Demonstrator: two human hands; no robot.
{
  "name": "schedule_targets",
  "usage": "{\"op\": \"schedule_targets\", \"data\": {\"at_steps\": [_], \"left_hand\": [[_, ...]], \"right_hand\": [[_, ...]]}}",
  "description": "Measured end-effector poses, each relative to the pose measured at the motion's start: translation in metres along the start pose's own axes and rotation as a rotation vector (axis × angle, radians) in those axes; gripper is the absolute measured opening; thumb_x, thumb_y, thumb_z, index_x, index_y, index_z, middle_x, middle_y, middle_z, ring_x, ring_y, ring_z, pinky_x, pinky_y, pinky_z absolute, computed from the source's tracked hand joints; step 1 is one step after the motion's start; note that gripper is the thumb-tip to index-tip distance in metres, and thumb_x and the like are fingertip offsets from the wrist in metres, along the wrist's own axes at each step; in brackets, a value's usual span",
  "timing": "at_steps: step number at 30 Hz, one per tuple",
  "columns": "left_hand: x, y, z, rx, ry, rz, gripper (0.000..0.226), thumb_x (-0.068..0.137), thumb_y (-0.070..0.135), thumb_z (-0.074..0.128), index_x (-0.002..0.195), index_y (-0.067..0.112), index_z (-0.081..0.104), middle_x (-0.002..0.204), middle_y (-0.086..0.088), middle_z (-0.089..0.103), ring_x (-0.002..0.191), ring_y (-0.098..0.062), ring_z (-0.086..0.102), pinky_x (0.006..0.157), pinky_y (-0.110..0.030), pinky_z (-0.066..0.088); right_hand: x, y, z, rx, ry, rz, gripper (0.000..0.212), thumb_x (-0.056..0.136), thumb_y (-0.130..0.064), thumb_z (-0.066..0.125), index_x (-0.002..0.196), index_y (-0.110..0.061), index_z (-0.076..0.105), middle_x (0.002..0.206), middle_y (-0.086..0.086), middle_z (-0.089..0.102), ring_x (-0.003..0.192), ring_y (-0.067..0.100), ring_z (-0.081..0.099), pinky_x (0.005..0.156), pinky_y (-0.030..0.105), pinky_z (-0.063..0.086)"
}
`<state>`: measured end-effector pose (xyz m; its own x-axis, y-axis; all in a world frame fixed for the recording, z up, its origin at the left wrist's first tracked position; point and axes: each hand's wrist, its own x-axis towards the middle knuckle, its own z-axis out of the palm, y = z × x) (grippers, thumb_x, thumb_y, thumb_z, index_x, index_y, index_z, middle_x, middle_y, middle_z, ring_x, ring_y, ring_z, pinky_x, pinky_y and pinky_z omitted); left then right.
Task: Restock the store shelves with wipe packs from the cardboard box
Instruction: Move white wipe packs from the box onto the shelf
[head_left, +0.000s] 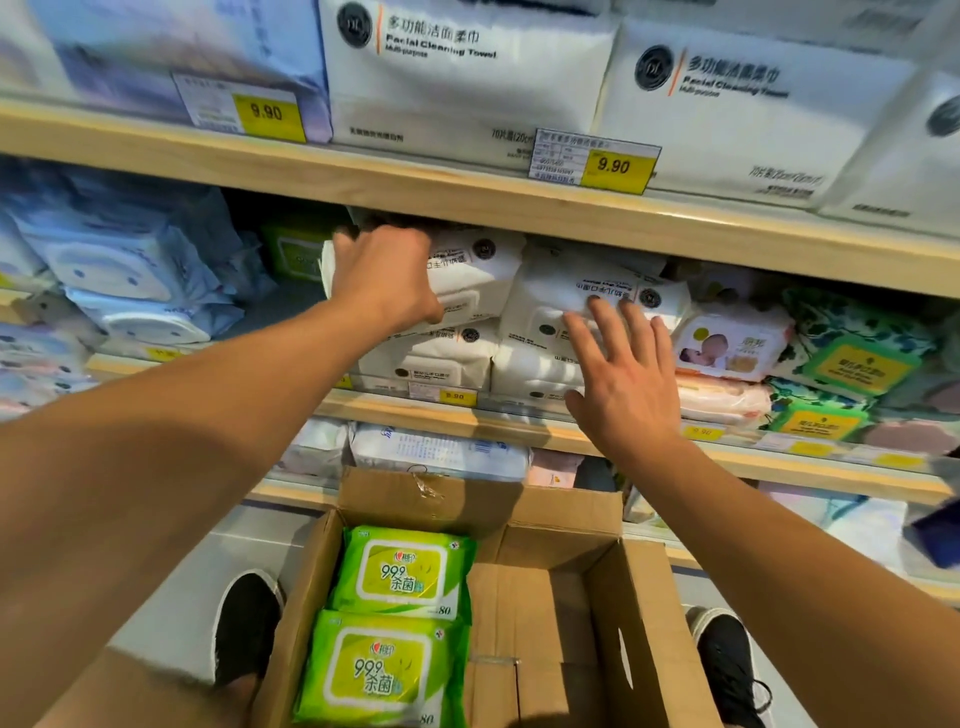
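Up top, white wipe packs (470, 270) (soft, dark round logos) sit stacked.

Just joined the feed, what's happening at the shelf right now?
A person is stocking white wipe packs on the middle shelf. The left hand grips the upper left white pack, while the right hand lies flat and open against the neighbouring stack. The cardboard box below holds two green packs.

The white packs (467, 78) along the top shelf read "Facial Cleaning Towel". Yellow price tags (613, 166) on that shelf's front edge read "9.90". Green wipe packs (405, 571) in the cardboard box (597, 597) show "99.9" and "80".
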<state>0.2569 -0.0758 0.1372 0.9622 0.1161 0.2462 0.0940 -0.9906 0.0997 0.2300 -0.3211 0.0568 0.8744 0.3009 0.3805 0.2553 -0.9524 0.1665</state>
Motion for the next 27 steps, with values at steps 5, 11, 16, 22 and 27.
{"op": "schedule_targets", "data": {"at_steps": [5,11,16,22,27], "left_hand": [[0.015,0.004,0.008,-0.033,-0.049,-0.024,0.046,0.062,0.039,0.084,0.056,0.016,0.045,0.06,0.0,0.043,0.073,-0.027,0.047,0.089,-0.045,0.044],[0.014,0.002,0.038,-0.023,-0.058,-0.009,0.035,0.073,0.043,0.075,0.086,0.015,0.059,0.088,-0.01,0.063,0.102,-0.031,0.056,0.104,-0.046,0.033],[0.021,0.003,0.047,0.133,-0.117,0.013,0.097,0.076,0.055,0.067,0.15,0.039,0.007,0.145,-0.008,0.044,0.143,-0.03,0.022,0.111,-0.059,-0.007],[-0.005,0.003,0.033,0.111,-0.024,0.042,0.045,0.082,0.052,0.061,0.114,0.022,0.057,0.109,-0.007,0.061,0.116,-0.032,0.047,0.111,-0.055,0.017],[-0.042,-0.013,0.034,0.014,0.045,0.178,0.073,0.083,0.05,0.06,0.143,0.024,0.03,0.147,-0.006,0.035,0.138,-0.031,0.025,0.113,-0.054,0.014]], "right_hand": [[0.006,-0.003,0.009,-0.012,-0.014,0.038,0.086,0.082,-0.039,0.069,0.152,-0.022,0.023,0.159,0.006,0.017,0.147,0.036,0.005,0.119,0.051,0.002],[0.006,-0.007,0.008,-0.006,-0.024,0.059,0.085,0.082,-0.039,0.068,0.152,-0.023,0.022,0.16,0.006,0.015,0.147,0.034,0.003,0.119,0.049,0.0],[0.007,-0.01,-0.002,0.0,-0.073,0.075,0.082,0.087,-0.042,0.061,0.153,-0.026,0.016,0.162,0.003,0.007,0.148,0.033,-0.003,0.119,0.048,-0.004],[0.001,-0.018,-0.018,0.039,-0.101,0.05,0.08,0.088,-0.052,0.057,0.152,-0.026,0.018,0.162,0.003,0.007,0.148,0.033,-0.002,0.119,0.05,-0.002],[-0.012,-0.032,-0.033,0.094,-0.104,0.02,0.078,0.088,-0.052,0.058,0.152,-0.024,0.022,0.161,0.005,0.014,0.148,0.033,0.005,0.119,0.049,0.003]]}}
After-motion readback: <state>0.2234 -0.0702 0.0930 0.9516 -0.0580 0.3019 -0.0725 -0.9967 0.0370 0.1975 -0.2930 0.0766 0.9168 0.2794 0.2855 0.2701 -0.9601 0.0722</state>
